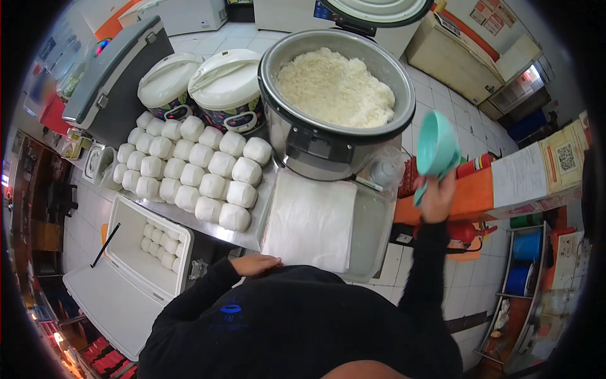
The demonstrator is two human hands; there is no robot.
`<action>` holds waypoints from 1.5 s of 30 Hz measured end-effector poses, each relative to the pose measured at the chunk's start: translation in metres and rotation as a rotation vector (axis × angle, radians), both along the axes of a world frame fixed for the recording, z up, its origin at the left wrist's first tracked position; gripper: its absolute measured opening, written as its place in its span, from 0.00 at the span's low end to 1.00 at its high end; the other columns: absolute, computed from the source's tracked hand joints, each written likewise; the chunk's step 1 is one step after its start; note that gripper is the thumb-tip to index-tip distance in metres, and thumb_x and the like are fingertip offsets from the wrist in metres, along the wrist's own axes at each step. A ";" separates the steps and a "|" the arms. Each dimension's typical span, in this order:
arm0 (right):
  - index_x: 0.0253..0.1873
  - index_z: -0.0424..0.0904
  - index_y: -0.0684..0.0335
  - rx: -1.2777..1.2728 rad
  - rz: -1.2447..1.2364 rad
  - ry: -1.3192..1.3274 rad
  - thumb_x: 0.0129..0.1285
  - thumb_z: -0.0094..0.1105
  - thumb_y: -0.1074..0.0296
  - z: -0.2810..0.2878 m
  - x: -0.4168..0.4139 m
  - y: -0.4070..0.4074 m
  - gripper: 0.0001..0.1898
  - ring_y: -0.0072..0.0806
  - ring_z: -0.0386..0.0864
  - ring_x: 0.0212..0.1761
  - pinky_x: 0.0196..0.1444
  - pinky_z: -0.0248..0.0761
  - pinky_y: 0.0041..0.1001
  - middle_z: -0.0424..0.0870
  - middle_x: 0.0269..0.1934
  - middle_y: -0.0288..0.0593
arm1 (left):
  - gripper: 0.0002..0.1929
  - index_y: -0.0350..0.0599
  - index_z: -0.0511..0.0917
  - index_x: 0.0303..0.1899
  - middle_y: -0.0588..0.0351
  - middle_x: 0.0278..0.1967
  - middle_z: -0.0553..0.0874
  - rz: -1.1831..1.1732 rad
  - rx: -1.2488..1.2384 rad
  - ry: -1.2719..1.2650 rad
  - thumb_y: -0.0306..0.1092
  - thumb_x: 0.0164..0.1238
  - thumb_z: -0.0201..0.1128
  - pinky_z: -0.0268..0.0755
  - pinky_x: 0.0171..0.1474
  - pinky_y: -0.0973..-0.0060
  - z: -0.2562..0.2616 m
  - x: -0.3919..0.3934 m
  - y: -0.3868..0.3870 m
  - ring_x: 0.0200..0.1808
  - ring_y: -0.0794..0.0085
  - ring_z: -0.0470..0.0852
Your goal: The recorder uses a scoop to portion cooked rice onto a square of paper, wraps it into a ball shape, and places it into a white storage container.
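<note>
My right hand [438, 199] is raised to the right of the rice cooker and grips turquoise plastic scoopware with a round bowl [434, 144]. A second turquoise piece shows beneath the bowl, partly hidden by it and my fingers. My left hand [255, 264] lies flat by the table's front edge, near the corner of a stack of white paper sheets [310, 218], and holds nothing visible. Cooked white rice [336, 87] heaps inside the large metal rice cooker [326, 151], whose lid [378, 12] is raised. Left of the paper, several white paper-wrapped bundles [191, 175] stand in rows on the metal table.
Two white-lidded food containers [225, 78] stand behind the bundles, beside a grey cooler box [118, 80]. Below left, an open cooler [147, 251] holds more wrapped bundles. A translucent tray [369, 237] lies under the paper's right side. A fire extinguisher [466, 232] stands at right.
</note>
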State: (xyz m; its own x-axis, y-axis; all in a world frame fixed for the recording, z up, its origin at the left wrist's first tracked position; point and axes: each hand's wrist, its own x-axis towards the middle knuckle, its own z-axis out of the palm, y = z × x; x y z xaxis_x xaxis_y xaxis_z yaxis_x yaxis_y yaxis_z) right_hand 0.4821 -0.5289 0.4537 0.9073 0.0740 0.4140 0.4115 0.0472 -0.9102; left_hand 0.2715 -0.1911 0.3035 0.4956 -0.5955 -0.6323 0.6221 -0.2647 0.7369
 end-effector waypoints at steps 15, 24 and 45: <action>0.40 0.74 0.68 -1.640 0.372 -0.482 0.62 0.49 0.69 -0.031 0.257 0.221 0.08 0.52 0.81 0.35 0.38 0.73 0.43 0.81 0.31 0.59 | 0.66 0.42 0.31 0.71 0.46 0.73 0.39 0.646 0.185 -1.117 0.50 0.41 0.77 0.43 0.71 0.61 0.100 0.176 -0.003 0.74 0.58 0.43; 0.36 0.72 0.72 -1.296 0.732 0.609 0.68 0.48 0.52 -0.027 0.208 0.208 0.23 0.30 0.73 0.15 0.16 0.69 0.31 0.72 0.19 0.41 | 0.69 0.26 0.22 0.65 0.27 0.68 0.25 0.795 0.097 -1.196 0.50 0.43 0.76 0.30 0.72 0.62 0.095 0.197 -0.029 0.73 0.47 0.26; 0.43 0.71 0.70 -1.420 0.395 -0.292 0.60 0.49 0.74 -0.014 0.220 0.188 0.08 0.55 0.79 0.37 0.39 0.72 0.43 0.80 0.32 0.61 | 0.69 0.34 0.16 0.65 0.36 0.71 0.33 0.770 0.172 -1.153 0.37 0.44 0.77 0.39 0.72 0.67 0.108 0.190 -0.029 0.73 0.56 0.44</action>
